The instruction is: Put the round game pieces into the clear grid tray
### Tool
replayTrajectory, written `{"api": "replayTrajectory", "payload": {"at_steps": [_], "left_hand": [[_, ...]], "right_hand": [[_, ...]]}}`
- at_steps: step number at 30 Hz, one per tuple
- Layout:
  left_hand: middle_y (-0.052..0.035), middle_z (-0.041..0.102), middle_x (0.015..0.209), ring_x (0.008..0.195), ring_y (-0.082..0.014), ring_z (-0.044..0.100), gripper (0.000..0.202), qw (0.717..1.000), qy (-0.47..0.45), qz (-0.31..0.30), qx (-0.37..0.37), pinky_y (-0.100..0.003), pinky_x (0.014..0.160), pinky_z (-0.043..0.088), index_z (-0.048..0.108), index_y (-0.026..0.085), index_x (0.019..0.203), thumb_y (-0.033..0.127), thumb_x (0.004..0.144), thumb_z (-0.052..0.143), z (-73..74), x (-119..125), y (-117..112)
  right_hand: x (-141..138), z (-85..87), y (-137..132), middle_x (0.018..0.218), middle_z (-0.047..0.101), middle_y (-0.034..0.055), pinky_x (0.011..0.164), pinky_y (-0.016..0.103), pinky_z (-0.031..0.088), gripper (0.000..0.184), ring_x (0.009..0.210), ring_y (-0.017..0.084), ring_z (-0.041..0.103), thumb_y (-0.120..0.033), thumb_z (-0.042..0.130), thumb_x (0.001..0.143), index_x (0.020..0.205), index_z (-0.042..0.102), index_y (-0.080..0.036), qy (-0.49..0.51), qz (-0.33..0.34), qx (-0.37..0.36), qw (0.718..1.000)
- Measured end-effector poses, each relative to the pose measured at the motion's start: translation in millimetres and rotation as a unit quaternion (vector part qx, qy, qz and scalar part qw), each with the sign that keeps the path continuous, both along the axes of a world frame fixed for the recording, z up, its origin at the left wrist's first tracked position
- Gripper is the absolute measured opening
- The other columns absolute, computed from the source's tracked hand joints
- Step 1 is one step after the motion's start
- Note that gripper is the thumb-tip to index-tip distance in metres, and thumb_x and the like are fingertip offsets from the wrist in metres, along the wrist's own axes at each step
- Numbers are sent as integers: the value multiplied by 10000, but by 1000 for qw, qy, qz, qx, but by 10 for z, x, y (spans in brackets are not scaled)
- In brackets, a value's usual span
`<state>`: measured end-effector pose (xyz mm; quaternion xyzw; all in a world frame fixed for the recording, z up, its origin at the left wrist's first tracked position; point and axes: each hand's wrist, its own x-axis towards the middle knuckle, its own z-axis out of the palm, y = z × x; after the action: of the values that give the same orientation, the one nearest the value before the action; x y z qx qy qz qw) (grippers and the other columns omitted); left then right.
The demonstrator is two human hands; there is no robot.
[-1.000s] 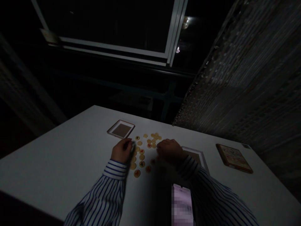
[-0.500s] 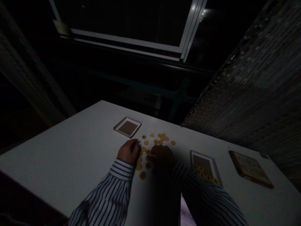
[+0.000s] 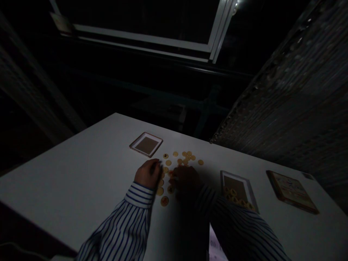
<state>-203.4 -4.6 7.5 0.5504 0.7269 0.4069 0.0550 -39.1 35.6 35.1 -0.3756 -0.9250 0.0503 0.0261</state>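
Round, pale yellow Chinese chess pieces (image 3: pixel 164 201) lie loose on the white table, some with red or black characters showing. My left hand (image 3: pixel 148 174) rests at the left edge of the group, its fingers curled in. Whatever it may hold is hidden. My right hand (image 3: pixel 187 178) reaches over the middle of the pieces, thumb and fingers closed at a red-marked piece (image 3: pixel 170 173). Its shadowed palm hides what lies beneath. Beyond both hands is a scattered cluster of pieces (image 3: pixel 189 158). A black-marked piece (image 3: pixel 170 189) lies below my right fingertips.
An open, shallow box lid or tray (image 3: pixel 133 145) lies at the back left. To the right stands another open tray (image 3: pixel 246 190) with several pieces in it, partly behind my right sleeve. Farther right is a flat printed box (image 3: pixel 293 190). A lit screen (image 3: pixel 216 244) shows at the near edge.
The view has shifted slightly, so the table sits a little higher. My right fingers have moved a little among the pieces; my left hand stays nearly in place.
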Motion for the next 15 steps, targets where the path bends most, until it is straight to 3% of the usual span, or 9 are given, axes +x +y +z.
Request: {"api": "replayTrajectory", "payload": {"at_steps": [15], "left_hand": [[-69, 657, 869, 760, -174, 613, 283, 1000, 0, -18, 7, -285, 719, 482, 611, 150, 900, 337, 755, 455, 3, 6, -8]], "right_hand": [[102, 183, -28, 921, 589, 102, 657, 303, 356, 197, 833, 200, 535, -286, 425, 795, 884, 549, -161, -64, 16, 13, 998]]}}
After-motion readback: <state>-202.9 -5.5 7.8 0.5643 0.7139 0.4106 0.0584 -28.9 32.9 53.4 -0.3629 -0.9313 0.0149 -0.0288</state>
